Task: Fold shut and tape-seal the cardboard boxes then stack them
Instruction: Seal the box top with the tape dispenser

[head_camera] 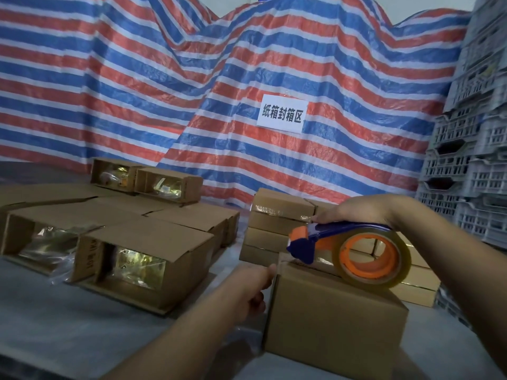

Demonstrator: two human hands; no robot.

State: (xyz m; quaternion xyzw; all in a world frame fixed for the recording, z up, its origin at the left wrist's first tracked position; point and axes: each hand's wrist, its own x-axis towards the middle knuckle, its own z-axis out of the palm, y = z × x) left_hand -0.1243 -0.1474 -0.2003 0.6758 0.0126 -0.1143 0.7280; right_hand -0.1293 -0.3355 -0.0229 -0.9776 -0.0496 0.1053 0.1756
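Note:
A closed cardboard box (334, 322) stands on the table in front of me. My right hand (362, 209) grips a blue and orange tape dispenser (365, 253) with a clear tape roll, its front end at the box's top left edge. My left hand (247, 283) presses against the left side of the box near the top, the thumb on the edge; whether tape lies under it is unclear. Behind the box stands a stack of sealed boxes (277, 223).
Several open boxes (142, 259) lie on their sides at the left, shiny plastic-wrapped goods showing inside. The grey table (68, 319) runs to a striped tarpaulin wall with a white sign (282, 114). Grey plastic crates (472, 160) are stacked at the right.

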